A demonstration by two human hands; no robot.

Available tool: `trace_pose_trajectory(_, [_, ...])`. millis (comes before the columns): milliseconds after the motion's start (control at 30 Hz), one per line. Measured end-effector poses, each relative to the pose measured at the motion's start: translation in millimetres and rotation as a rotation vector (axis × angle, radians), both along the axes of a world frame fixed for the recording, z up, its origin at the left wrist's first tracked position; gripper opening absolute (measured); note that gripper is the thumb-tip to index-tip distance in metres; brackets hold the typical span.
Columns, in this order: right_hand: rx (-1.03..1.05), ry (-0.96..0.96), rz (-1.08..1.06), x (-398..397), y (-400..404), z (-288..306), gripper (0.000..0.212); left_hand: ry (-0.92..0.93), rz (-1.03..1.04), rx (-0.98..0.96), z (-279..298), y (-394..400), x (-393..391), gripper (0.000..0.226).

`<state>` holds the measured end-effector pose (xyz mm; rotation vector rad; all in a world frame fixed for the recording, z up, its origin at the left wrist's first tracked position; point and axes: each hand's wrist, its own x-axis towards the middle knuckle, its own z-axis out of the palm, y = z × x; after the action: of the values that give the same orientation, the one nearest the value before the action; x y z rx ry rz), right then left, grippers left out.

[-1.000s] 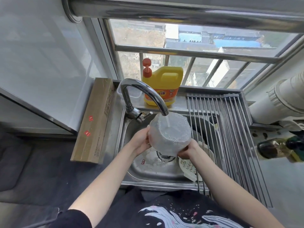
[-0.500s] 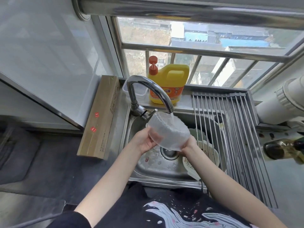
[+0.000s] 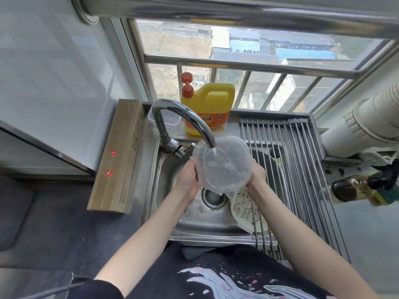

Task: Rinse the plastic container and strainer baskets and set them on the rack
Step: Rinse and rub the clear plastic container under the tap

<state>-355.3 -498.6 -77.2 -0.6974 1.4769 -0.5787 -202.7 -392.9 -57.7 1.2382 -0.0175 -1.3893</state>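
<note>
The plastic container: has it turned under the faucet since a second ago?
Yes. The plastic container has been flipped: its underside faced up beneath the faucet spout before; now its open mouth faces up, catching the stream.

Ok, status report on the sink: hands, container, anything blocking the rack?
Left hand and right hand grip the plastic container under running faucet. Strainer basket waits in sink. Rack bars bare, nothing in the way.

Bright, even daylight pouring in through the window point(image 3: 248, 50) at twelve o'clock. Soft, faint shadows only. Glare streaking the steel bar point(image 3: 237, 7) up top. Strong wide-angle bending toward every edge. Slight softness overall, smeared blur on the bottle point(image 3: 356, 188) at three o'clock.
</note>
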Motion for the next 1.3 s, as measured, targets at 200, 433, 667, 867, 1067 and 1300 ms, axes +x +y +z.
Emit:
trace_pose_trajectory(200, [0.073,-0.445,0.175,8,12,6,0.037,-0.263,0.007,-0.042,-2,9,7,0.03])
trace_pose_trajectory(433, [0.101,-0.347,0.182,17,23,19,0.033,-0.105,0.106,-0.07,1,27,9,0.029])
trace_pose_trajectory(667, [0.001,0.032,0.382,36,9,39,0.041,0.155,0.162,-0.028,-3,38,7,0.039])
trace_pose_trajectory(867, [0.191,-0.08,0.233,51,-1,57,0.021,0.323,0.109,-0.037,6,35,15,0.044])
trace_pose_trajectory(1067, [0.523,-0.13,-0.05,35,11,55,0.032,0.376,0.169,-0.021,31,16,34,0.045])
trace_pose_trajectory(1300, [0.473,-0.178,-0.152,30,34,58,0.03,0.315,0.158,-0.016,47,-6,37,0.029])
